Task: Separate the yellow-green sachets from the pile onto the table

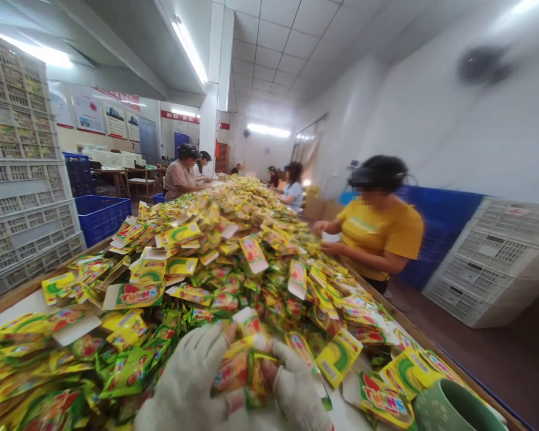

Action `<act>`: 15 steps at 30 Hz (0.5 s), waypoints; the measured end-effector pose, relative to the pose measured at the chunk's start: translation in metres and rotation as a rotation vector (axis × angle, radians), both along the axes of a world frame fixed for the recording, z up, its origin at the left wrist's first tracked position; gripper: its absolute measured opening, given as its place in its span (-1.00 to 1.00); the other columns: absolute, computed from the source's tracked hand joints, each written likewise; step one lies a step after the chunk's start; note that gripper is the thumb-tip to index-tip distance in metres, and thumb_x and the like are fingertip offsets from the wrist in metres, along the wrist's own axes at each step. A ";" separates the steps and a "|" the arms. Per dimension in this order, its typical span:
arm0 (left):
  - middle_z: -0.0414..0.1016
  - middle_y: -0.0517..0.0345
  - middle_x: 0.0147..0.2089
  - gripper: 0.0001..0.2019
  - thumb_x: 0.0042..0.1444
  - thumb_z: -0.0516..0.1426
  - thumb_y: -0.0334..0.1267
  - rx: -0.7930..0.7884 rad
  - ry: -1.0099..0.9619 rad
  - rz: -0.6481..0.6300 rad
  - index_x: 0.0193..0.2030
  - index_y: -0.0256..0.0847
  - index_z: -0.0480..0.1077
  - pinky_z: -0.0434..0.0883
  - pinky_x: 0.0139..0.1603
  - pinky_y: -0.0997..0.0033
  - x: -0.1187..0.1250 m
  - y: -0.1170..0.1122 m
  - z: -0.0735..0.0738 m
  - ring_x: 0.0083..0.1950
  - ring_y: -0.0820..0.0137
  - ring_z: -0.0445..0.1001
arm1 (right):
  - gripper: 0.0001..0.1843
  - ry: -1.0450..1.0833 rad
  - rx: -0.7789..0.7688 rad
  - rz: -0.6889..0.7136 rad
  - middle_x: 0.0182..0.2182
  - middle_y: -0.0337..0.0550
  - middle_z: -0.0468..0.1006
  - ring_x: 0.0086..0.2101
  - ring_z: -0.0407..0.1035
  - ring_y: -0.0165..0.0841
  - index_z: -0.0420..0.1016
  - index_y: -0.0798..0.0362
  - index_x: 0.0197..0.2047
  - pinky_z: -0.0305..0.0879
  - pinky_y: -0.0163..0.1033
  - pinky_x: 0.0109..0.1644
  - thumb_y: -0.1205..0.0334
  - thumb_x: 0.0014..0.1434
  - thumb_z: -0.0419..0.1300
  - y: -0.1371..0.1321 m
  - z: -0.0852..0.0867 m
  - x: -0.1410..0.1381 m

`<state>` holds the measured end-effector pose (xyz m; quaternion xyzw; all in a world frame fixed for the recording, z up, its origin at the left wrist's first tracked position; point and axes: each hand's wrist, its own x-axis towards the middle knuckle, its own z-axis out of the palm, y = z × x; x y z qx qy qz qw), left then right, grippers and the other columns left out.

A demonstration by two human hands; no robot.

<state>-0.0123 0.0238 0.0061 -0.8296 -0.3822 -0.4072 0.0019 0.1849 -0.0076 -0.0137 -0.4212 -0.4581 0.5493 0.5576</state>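
My left hand (188, 380) and my right hand (299, 386) wear white gloves with bare fingertips. Both are closed around a small bunch of shiny candy packets (247, 374), low in the middle of the view; motion blurs them. A small yellow carton (249, 321) with a pale flap shows just beyond my fingertips; whether I touch it I cannot tell. Around my hands lie loose green-and-red packets (128, 371) on the left. To the right is a flat yellow carton (339, 357) with a green arc, and an open "TWINS" carton (384, 398).
A green mug (453, 407) stands at the near right by the wooden table edge (471, 383). Packets and cartons (233, 239) form a long heap ahead. A person in yellow (377, 227) works at the right side. Crates (27, 179) are stacked on the left, others (489, 257) on the right.
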 end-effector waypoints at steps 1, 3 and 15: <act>0.47 -0.09 0.03 -0.31 -0.22 0.31 -0.10 0.129 0.059 0.061 0.12 -0.13 0.29 0.36 0.07 0.04 0.003 -0.002 -0.008 0.03 0.03 0.42 | -0.45 0.015 -0.007 -0.007 -0.36 -0.09 0.55 -0.35 0.45 -0.29 0.53 0.13 -0.18 0.40 -0.23 -0.28 -0.14 -0.09 0.37 0.000 0.002 -0.003; 0.48 -0.10 -0.04 -0.36 -0.20 0.27 -0.24 0.226 0.161 0.209 0.11 -0.18 0.26 0.38 0.00 0.02 0.009 -0.006 -0.018 -0.05 0.05 0.44 | -0.43 0.064 -0.023 0.001 -0.28 -0.06 0.56 -0.28 0.46 -0.26 0.52 0.12 -0.15 0.41 -0.21 -0.21 -0.13 -0.11 0.38 -0.003 0.007 -0.008; 0.45 -0.03 -0.17 -0.56 -0.10 0.25 -0.05 -0.142 0.375 0.154 -0.11 -0.25 0.35 0.40 -0.15 0.16 0.004 -0.012 0.001 -0.18 0.15 0.41 | -0.72 -0.513 0.142 -0.225 -0.40 -0.17 0.49 -0.38 0.35 -0.36 0.51 0.10 -0.20 0.32 -0.31 -0.34 0.08 0.13 0.17 -0.017 0.028 -0.001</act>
